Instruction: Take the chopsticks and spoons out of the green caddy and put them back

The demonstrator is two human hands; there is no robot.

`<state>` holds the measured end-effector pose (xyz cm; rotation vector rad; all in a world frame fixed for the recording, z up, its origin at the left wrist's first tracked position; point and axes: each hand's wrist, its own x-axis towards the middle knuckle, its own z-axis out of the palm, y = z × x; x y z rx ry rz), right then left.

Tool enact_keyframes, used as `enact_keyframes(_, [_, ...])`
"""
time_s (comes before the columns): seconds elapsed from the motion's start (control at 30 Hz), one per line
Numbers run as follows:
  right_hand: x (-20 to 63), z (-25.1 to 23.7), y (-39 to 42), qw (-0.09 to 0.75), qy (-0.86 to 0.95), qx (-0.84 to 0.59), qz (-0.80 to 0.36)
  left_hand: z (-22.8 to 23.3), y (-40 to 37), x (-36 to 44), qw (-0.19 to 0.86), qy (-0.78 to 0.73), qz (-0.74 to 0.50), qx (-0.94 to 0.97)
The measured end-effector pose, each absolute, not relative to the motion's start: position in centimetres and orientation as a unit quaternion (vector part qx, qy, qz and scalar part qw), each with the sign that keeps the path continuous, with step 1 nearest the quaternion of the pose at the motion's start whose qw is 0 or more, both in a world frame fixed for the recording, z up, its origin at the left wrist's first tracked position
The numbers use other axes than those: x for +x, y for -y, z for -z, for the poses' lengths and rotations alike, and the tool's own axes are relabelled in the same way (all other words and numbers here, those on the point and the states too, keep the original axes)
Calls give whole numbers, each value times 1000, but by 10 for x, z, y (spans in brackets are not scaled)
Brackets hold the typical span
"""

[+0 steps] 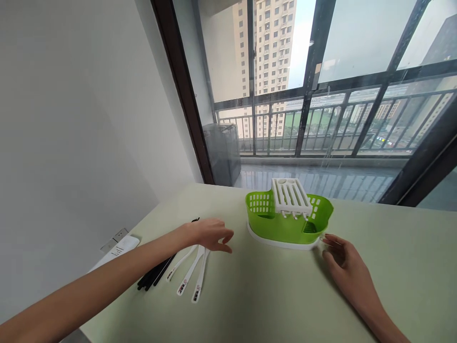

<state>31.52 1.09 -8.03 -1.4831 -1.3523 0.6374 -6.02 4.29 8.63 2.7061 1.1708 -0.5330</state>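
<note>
A green plastic cutlery drainer point(285, 224) with a white slotted insert point(291, 195) and a white base tray stands on the pale green table point(271, 295). My right hand point(342, 259) rests on the table by the tray's right corner, fingertips touching it. My left hand point(210, 233) hovers with loosely curled fingers over the top ends of three white spoons point(191, 274). Black chopsticks point(160, 271) lie just left of the spoons, partly hidden under my forearm.
A white remote point(116, 251) lies at the table's left edge near a wall socket point(114, 239). A white wall stands to the left. Large windows, a balcony railing and a dark bin point(223, 152) lie beyond the far table edge.
</note>
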Motion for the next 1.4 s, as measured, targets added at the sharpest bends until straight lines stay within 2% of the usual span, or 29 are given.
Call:
enact_keyframes(0.2, [314,78,-11,497,548,-616,-270,-62,-35,-64,-11,-282,108,953])
enact_keyframes(0.5, [313,77,-12,497,560,-613,-251,-31,-33,-81,-80,-238,47,967])
enact_keyframes(0.97, [312,76,-12,500,554,-615,-255,-22,-27,-104,-158,-194,-4,968])
enact_keyframes(1.23, [314,80,-13,495,558,-612,-260,-38,-28,-99,-120,-207,-30,970])
enact_keyframes(1.4, [312,78,-13,506,548,-611,-266,-46,-14,-59,-63,-372,-203,903])
